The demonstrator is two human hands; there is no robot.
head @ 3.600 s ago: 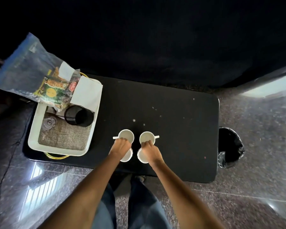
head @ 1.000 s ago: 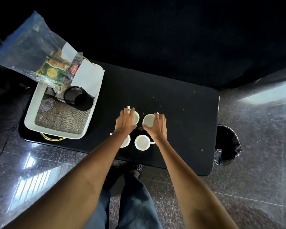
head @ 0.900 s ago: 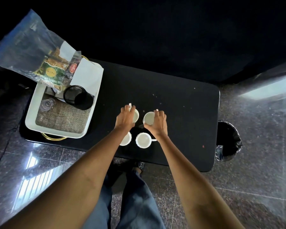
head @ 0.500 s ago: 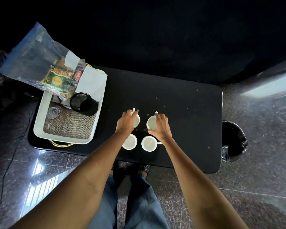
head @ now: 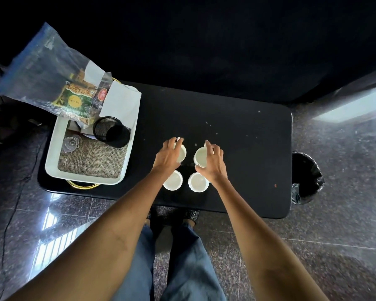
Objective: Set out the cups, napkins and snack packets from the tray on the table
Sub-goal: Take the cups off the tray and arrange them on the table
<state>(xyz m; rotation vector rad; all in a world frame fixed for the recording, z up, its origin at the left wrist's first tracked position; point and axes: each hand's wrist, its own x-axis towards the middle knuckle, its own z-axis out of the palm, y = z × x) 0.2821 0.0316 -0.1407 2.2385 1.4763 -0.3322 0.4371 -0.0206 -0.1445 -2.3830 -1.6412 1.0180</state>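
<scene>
- The black table (head: 237,135) serves as the reference surface; all positions below are given relative to it.
- Four white cups stand in a two-by-two group near the middle of the table's near edge.
- The far-left cup (head: 181,153) is partly covered by the left hand (head: 168,156). The fingers curl over its rim and far side, gripping it.
- The far-right cup (head: 200,156) is gripped by the right hand (head: 213,164). The fingers wrap its right side and the thumb lies at its near rim.
- The near-left cup (head: 173,180) stands on the table just in front of the far-left cup, free of either hand.
- The near-right cup (head: 198,182) stands beside the near-left cup, with the right wrist over its right edge. Contact cannot be determined.
- The white tray (head: 52,157) lies at the left end of the table.
- A burlap mat (head: 93,159) lines the tray floor.
- A black mesh holder (head: 111,132) lies tipped on the mat at the far side of the tray.
- A small clear glass item (head: 71,144) rests on the mat's left part.
- White napkins (head: 122,103) lean at the tray's far right corner.
- A clear plastic bag (head: 44,68) containing snack packets (head: 76,98) extends out over the tray's far left corner, beyond the table edge.
- A black-lined bin (head: 307,177) stands on the floor just past the right end of the table.
</scene>
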